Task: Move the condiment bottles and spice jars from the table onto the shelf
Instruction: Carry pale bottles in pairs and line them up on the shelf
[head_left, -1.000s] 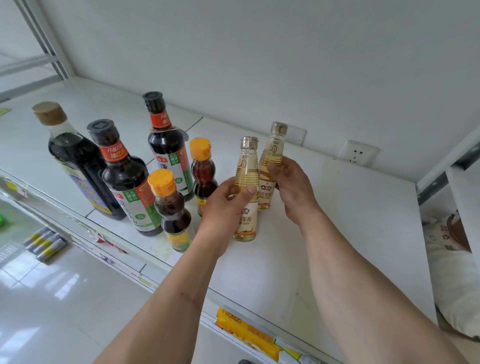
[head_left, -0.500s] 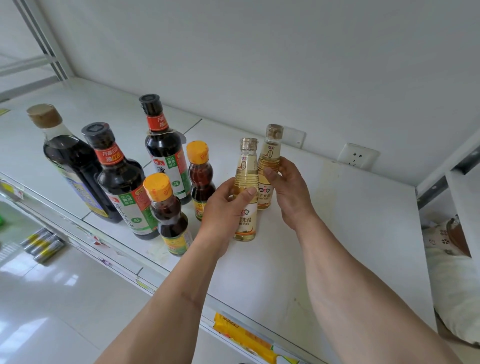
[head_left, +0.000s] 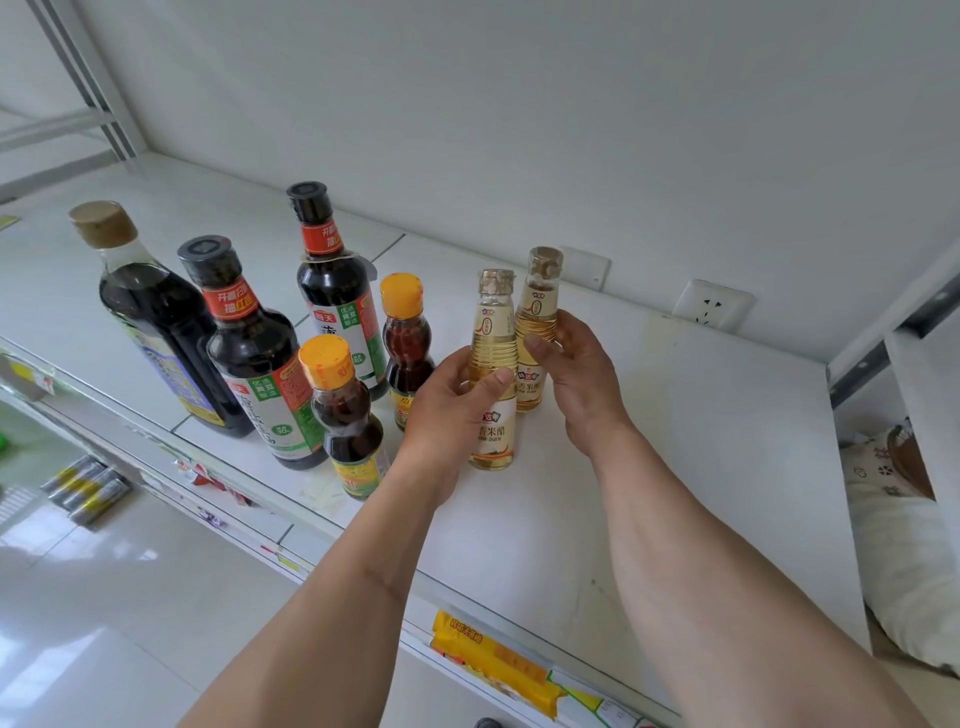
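Two small pale-yellow vinegar bottles stand upright on the white shelf (head_left: 701, 467). My left hand (head_left: 447, 410) grips the nearer vinegar bottle (head_left: 493, 364) around its middle. My right hand (head_left: 576, 369) holds the farther vinegar bottle (head_left: 537, 312), just behind the first. To their left stand two small dark bottles with orange caps, one near (head_left: 345, 415) and one farther back (head_left: 405, 343), and three tall dark soy sauce bottles: one with a tan cap (head_left: 150, 317), one at the front (head_left: 254, 353), one at the back (head_left: 332, 280).
The wall behind the shelf carries two sockets (head_left: 711, 304). The shelf's front edge holds price tags and a yellow label strip (head_left: 493, 654). The tiled floor (head_left: 104, 597) lies below at the left. A shelf post (head_left: 878, 343) rises at the right.
The view shifted slightly. Both hands keep their hold on the two vinegar bottles, which stay standing on the shelf in about the same spot.
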